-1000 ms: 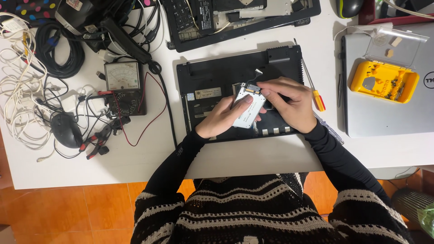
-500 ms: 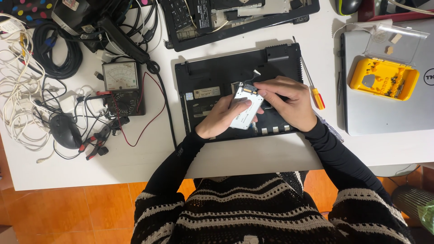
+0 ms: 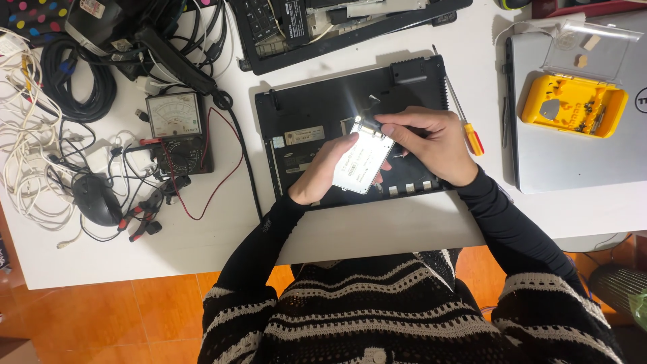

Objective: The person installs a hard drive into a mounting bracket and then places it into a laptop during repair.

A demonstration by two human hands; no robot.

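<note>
A: State the hand positions.

B: The left hand (image 3: 328, 170) grips the near-left edge of the silver drive (image 3: 362, 162); the right hand (image 3: 431, 145) pinches its far edge. The drive is held tilted, just above the open black laptop base (image 3: 317, 111).

A: Risks?

B: Judged from the tilt, the drive could slip and strike the base, or its connector could meet the bay at an angle and bend.

A: Surroundings, relative to the laptop base?

B: A screwdriver (image 3: 464, 121) lies just right, under the right hand's reach. Further right, a yellow screw tray (image 3: 573, 104) sits on a grey laptop (image 3: 573, 168). Left: a meter (image 3: 176, 125) with trailing leads, and a mouse (image 3: 96, 200). Nothing blocks the bay itself.
</note>
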